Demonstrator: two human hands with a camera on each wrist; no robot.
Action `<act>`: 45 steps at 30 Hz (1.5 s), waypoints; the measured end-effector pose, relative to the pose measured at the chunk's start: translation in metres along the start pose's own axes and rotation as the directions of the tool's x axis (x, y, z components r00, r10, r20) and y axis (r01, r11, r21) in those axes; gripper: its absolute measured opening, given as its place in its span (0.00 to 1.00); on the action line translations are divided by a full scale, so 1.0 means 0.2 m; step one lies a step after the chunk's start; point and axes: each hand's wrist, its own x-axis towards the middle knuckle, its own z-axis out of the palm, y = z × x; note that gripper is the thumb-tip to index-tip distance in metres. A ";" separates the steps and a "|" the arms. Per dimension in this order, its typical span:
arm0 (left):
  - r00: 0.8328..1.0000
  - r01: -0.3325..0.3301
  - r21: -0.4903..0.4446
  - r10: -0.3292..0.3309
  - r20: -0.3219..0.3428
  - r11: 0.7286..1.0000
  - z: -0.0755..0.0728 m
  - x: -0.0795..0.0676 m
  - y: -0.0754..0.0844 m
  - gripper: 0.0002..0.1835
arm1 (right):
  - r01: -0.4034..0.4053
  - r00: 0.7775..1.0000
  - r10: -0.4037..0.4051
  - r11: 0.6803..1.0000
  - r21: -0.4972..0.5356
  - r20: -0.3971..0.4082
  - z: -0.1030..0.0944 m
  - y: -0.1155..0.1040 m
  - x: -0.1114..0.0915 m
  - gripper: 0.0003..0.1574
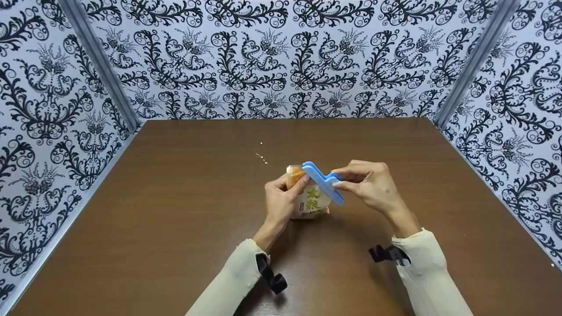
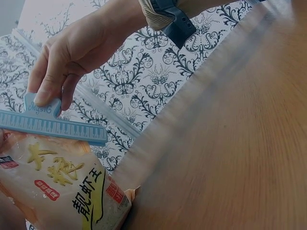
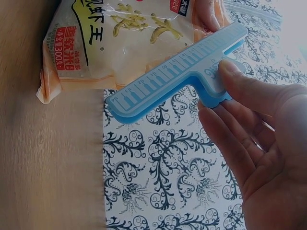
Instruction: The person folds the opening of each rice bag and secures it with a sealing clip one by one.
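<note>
My left hand (image 1: 281, 199) grips the upper edge of a bag of rice (image 1: 312, 205), a pale plastic packet with orange trim and green and gold lettering, standing on the table. My right hand (image 1: 373, 184) pinches the handle tabs of a blue bag clip (image 1: 324, 183) between thumb and fingers. In the left wrist view the clip (image 2: 53, 127), printed with piano keys, lies along the bag's top edge. The right wrist view shows the clip (image 3: 177, 74) overlapping that edge, one end sticking out past the bag. Part of the left hand is hidden behind the packet.
A few white grains (image 1: 262, 157) lie on the brown table (image 1: 189, 184) beyond the bag. Patterned black and white panels (image 1: 281, 57) enclose the back and sides. Black straps with small modules (image 1: 276, 281) hang at both wrists.
</note>
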 end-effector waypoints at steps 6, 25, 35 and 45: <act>1.000 0.005 -0.008 -0.005 0.006 1.000 0.00 0.00 0.00 0.08 | 0.000 1.000 0.000 1.000 -0.003 0.001 0.01 -0.01 0.01 0.16; 0.996 -0.016 0.077 0.009 0.091 0.997 -0.03 -0.02 0.01 0.11 | -0.091 0.995 0.093 0.993 -0.070 0.040 0.01 -0.01 0.00 0.15; 0.982 -0.020 0.145 -0.007 0.188 0.989 -0.08 -0.02 0.00 0.18 | -0.096 0.993 0.099 0.994 -0.049 0.057 0.02 0.00 -0.01 0.22; 0.932 -0.349 0.619 0.194 0.305 0.704 -0.18 0.00 0.00 0.30 | -0.114 0.993 0.114 0.985 -0.131 -0.006 -0.04 0.08 -0.06 0.18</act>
